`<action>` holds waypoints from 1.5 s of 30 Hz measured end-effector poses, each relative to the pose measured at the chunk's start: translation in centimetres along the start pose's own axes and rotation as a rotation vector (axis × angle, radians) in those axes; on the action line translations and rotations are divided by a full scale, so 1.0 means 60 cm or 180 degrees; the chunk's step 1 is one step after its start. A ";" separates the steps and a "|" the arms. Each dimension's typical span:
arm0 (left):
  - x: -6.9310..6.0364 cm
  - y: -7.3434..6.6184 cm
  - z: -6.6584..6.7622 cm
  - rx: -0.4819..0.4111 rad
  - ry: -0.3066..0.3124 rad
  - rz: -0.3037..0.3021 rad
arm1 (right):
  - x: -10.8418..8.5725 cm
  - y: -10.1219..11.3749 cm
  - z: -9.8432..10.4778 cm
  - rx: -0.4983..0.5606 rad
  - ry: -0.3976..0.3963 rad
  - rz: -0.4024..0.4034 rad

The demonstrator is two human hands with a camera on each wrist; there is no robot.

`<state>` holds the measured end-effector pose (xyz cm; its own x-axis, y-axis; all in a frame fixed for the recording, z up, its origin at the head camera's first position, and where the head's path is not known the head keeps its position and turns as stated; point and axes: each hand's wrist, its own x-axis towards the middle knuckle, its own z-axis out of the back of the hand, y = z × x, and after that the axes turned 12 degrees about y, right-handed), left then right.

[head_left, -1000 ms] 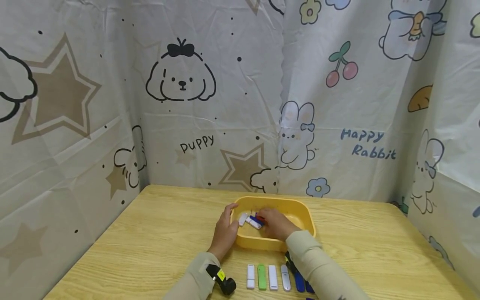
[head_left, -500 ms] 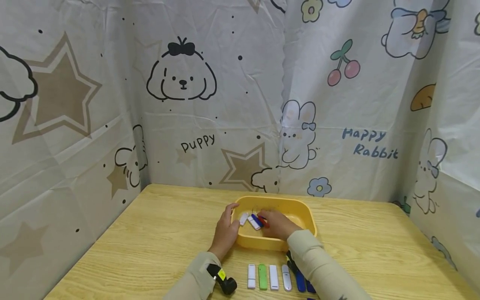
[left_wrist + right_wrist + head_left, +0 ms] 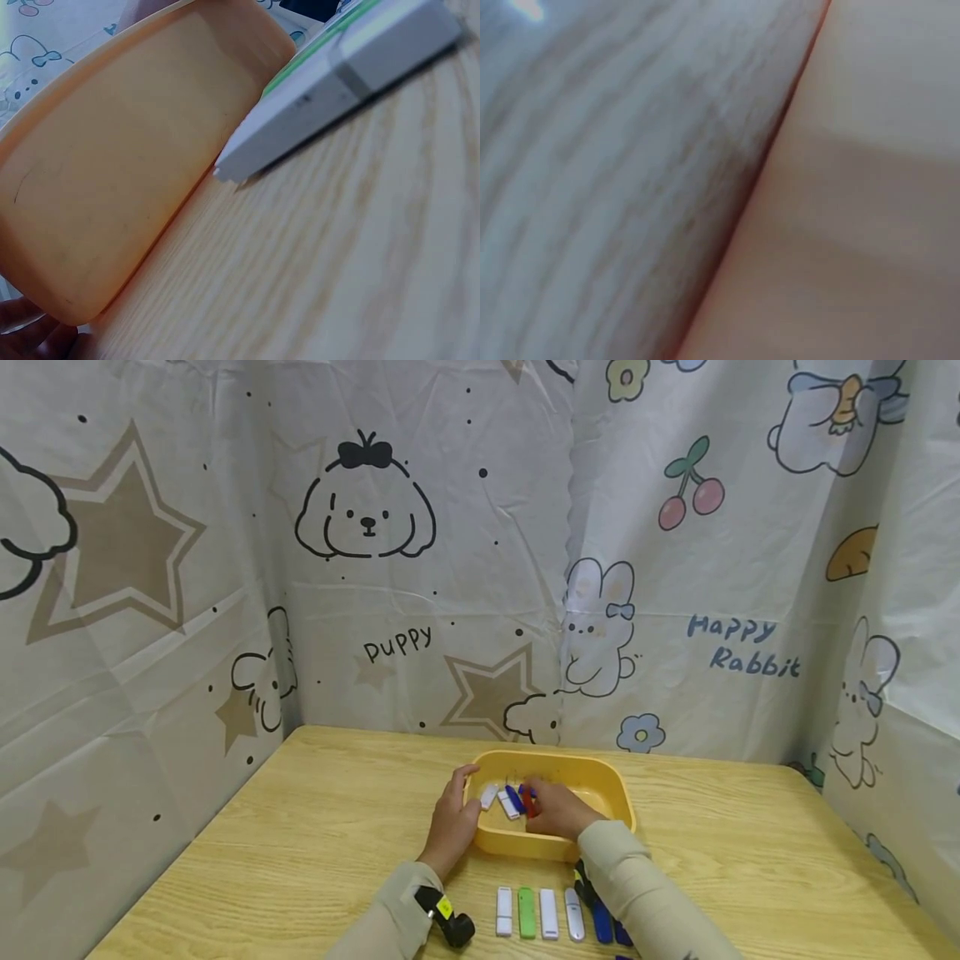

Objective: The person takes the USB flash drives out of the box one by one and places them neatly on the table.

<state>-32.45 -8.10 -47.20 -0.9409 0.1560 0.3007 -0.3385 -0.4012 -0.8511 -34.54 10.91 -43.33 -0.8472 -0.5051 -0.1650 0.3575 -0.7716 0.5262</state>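
My left hand [image 3: 453, 822] grips the left side of a yellow plastic tray [image 3: 525, 844], thumb near its front corner; its fingertips also show at the tray's corner in the left wrist view. Inside the tray, my right hand [image 3: 561, 811] pinches a red USB stick [image 3: 531, 805], partly covered by the fingers. Left of it lie a blue USB stick [image 3: 514, 799], a white USB stick [image 3: 507, 807] and another white one [image 3: 489, 796]. Some blue shows beside the right fingertips. The right wrist view is blurred, with only the tray wall [image 3: 870, 225] and tabletop in it.
A row of USB sticks lies in front of the tray: white [image 3: 504, 912], green [image 3: 527, 912], white [image 3: 549, 914], silver-grey [image 3: 574, 914] and blue [image 3: 602, 923]. The right sleeve [image 3: 645, 889] hangs over the row's right end. A printed curtain [image 3: 375, 593] encloses the wooden table [image 3: 315, 827].
The red USB stick has come further into sight and turned under my right fingers. The blue stick beside it has shifted slightly. My left hand keeps its hold on the tray.
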 end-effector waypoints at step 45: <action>0.002 0.003 0.001 -0.0005 -0.0005 -0.0020 | -0.011 0.013 0.007 -0.0212 -0.1223 0.0426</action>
<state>-32.64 -8.18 -47.30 -0.9387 0.1572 0.3067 -0.3445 -0.3988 -0.8499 -33.88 10.80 -42.50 -0.8721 -0.4312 0.2312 0.4884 -0.7387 0.4645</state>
